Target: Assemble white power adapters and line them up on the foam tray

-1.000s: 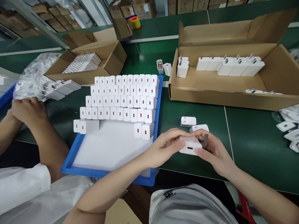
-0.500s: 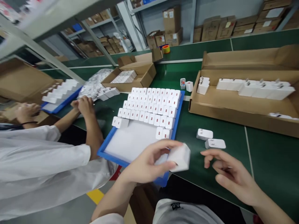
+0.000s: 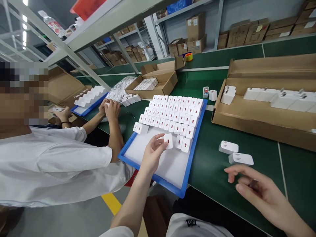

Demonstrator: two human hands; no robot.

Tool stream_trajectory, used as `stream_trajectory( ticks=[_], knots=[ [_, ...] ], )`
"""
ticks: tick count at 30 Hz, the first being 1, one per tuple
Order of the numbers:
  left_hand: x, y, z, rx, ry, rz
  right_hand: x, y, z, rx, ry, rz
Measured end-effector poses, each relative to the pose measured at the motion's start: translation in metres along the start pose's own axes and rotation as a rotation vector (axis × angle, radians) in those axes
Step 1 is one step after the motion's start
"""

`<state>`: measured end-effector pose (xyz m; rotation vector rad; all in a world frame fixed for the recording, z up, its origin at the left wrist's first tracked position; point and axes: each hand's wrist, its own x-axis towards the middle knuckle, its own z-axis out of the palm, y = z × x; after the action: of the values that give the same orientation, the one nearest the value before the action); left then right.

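Note:
My left hand [image 3: 153, 152] pinches a white charger block [image 3: 169, 141] with a red port over the blue-rimmed tray [image 3: 186, 179]. The block is just left of two chargers [image 3: 182, 143] in the tray's front row. Behind them, several rows of like chargers [image 3: 172, 113] stand with red ports facing me. My right hand [image 3: 256, 191] hovers over the green table, fingers loosely bent and apart. A small dark patch shows among its bent fingers, and I cannot make out what it is. Nearest to it, two white chargers [image 3: 235, 153] lie flat with their prongs up.
An open cardboard box [image 3: 266, 131] with several chargers stands at the right. Two small white pieces [image 3: 209, 94] stand behind the tray. Farther back is another carton [image 3: 166, 85] of white pieces. A co-worker's hands [image 3: 111, 108] work at the left near plastic bags [image 3: 120, 87].
My left hand has carried the charger leftward and away from me over the tray, turning its red port into view. My right hand stays by the two loose chargers. The view has shifted left.

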<state>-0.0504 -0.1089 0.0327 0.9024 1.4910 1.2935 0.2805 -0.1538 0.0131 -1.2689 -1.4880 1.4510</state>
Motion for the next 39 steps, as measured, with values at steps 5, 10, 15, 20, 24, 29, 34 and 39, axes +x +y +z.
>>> stream_trajectory(
  ticks=[5, 10, 15, 20, 24, 29, 34, 39],
  knots=[
    [-0.015, 0.010, 0.007, -0.052, -0.049, 0.021, 0.001, 0.009, -0.009, -0.131, -0.112, -0.024],
    [-0.018, 0.014, 0.009, -0.004, -0.020, 0.066, 0.000, 0.021, -0.013, -0.190, -0.060, 0.003],
    [-0.010, 0.006, 0.003, 0.049, 0.009, 0.081, -0.001, 0.032, -0.016, -0.226, -0.098, -0.012],
    [-0.009, 0.002, -0.002, 0.068, 0.024, 0.074, 0.008, 0.030, -0.018, -0.265, -0.119, -0.092],
    [-0.029, 0.014, 0.009, 0.045, -0.030, 0.114, 0.011, 0.022, -0.014, -0.313, -0.049, -0.211],
    [-0.065, 0.027, 0.046, -0.047, -0.156, 0.182, 0.008, 0.008, -0.010, -0.055, 0.036, -0.276],
    [-0.081, 0.028, 0.072, -0.062, -0.167, 0.172, 0.011, 0.002, -0.013, 0.038, 0.188, -0.275],
    [-0.086, 0.028, 0.083, -0.052, -0.160, 0.110, 0.010, -0.004, -0.011, 0.145, 0.319, -0.284]
  ],
)
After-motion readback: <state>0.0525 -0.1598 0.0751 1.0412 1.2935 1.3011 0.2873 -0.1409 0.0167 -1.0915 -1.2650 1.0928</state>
